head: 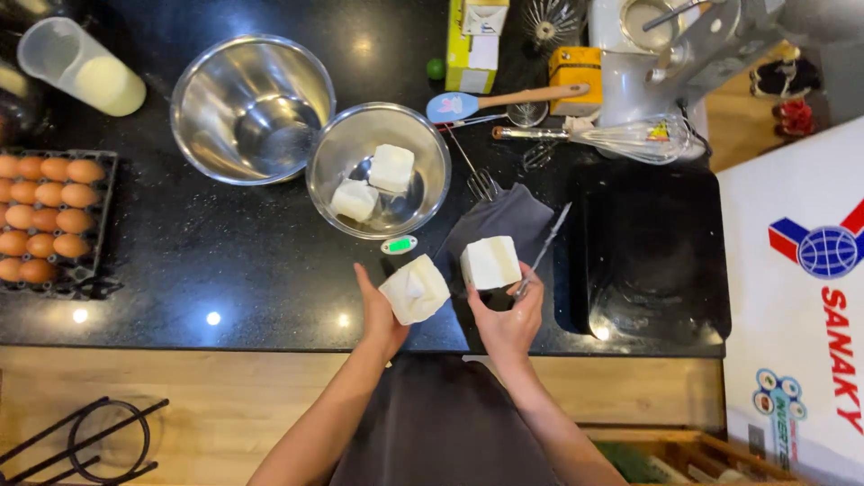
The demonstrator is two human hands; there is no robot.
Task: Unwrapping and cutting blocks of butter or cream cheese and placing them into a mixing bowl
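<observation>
The left hand [378, 310] grips a pale, soft-edged white block [414, 289] over the glossy black counter [225, 261]. The right hand [508, 319] clasps a second block [490, 262], squarer, together with a thin metal knife [544, 247], above a grey cloth [508, 216]. Two more chunks [373, 184] lie in the small steel bowl [337, 148] on a scale [399, 244]. A larger steel bowl [252, 108] stands beside it, with brown eggs [45, 216] in a tray at far left.
</observation>
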